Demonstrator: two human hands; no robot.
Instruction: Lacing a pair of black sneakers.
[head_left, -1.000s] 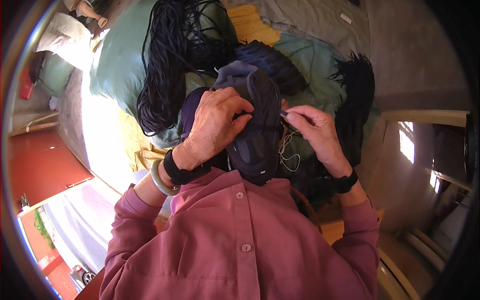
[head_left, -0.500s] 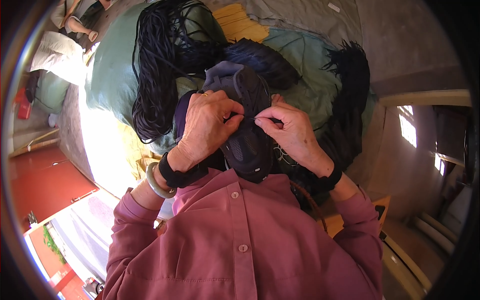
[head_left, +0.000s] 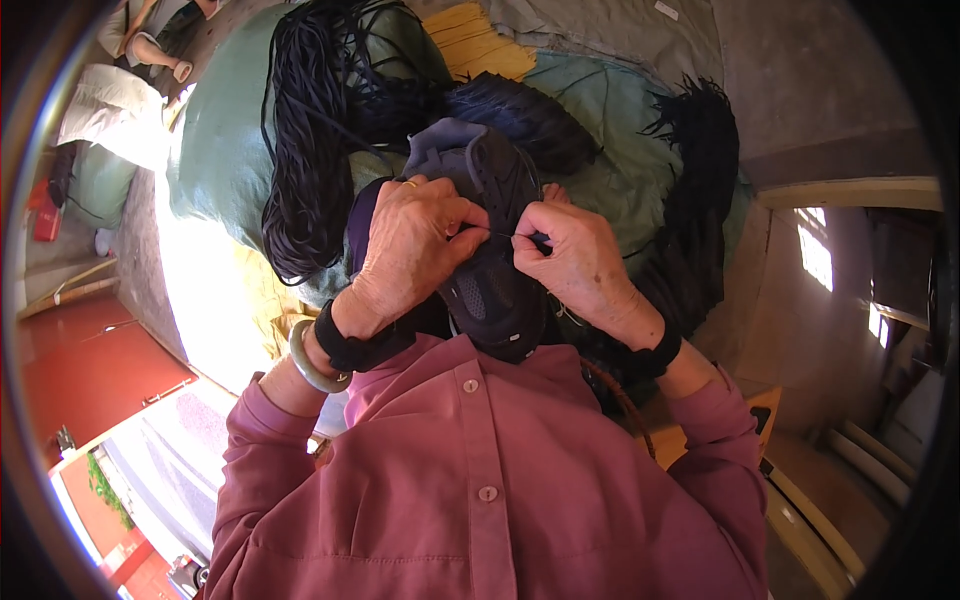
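Note:
A dark shoe (head_left: 492, 300) rests in my lap, its toe towards me and its padded collar away from me. Over its lacing area, my left hand (head_left: 412, 238) pinches a thin dark shoelace (head_left: 503, 236) between thumb and forefinger. My right hand (head_left: 582, 258), closed in a pinch too, grips the lace just to the right. A short stretch of it spans the small gap between my fingertips. My left fingers cover part of the shoe's side.
Long black laces (head_left: 305, 150) drape over a stuffed green sack (head_left: 215, 160). More black bundles (head_left: 525, 120) lie beyond the shoe and a fringed one (head_left: 705, 150) to the right. A yellow woven cloth (head_left: 480, 45) is at the back. Another person's leg (head_left: 150, 50) shows far left.
My right hand has turned slightly, its fingers curling in more, and drawn a little to the right. The left hand stays nearly in place.

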